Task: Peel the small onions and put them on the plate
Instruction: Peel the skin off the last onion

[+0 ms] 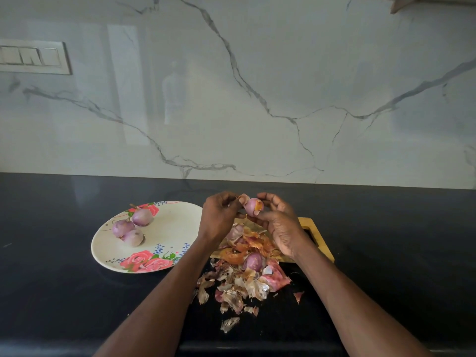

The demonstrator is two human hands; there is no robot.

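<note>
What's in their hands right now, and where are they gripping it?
The right hand holds a small onion by its lower and far sides; the left hand pinches a loose flap of skin at its top.

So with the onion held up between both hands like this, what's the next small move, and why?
Probably pull the loosened skin away with the left hand and drop it on the peel pile. The onion in the right hand still shows an orange patch of skin, so it isn't ready for the plate.
</note>
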